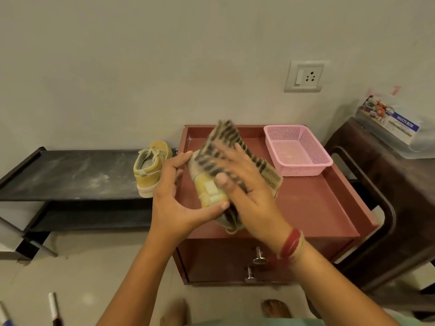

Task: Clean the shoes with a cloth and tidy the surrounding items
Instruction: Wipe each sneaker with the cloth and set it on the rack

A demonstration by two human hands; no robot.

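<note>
Yellow shoe point(209, 191) is held above the front left part of the reddish-brown tabletop point(317, 203), heel towards the camera. It is gripped by the left hand point(179, 196), with the thumb curled under the heel and the fingers wrapped round the far side. A striped cloth point(223, 135), beige with dark bars, is laid over the shoe's right side and is pressed against it by the right hand point(249, 184), whose fingers are extended flat on the fabric and whose thumb rests on the heel. The cloth and right hand are blurred. A red bangle point(290, 243) is worn on the right wrist.

At 9 o'clock from the held shoe, a second yellow shoe point(150, 170) stands upright at the right end of a dusty black shoe rack point(70, 175). At 2 o'clock, a pink mesh basket point(297, 149) sits in the far right corner of the tabletop. A wall socket point(306, 76) is noted at 1 o'clock. Further out at 2 o'clock, a clear plastic box point(390, 125) rests on a dark wooden stand point(400, 184). At 7 o'clock, a marker point(54, 309) lies on the floor.
</note>
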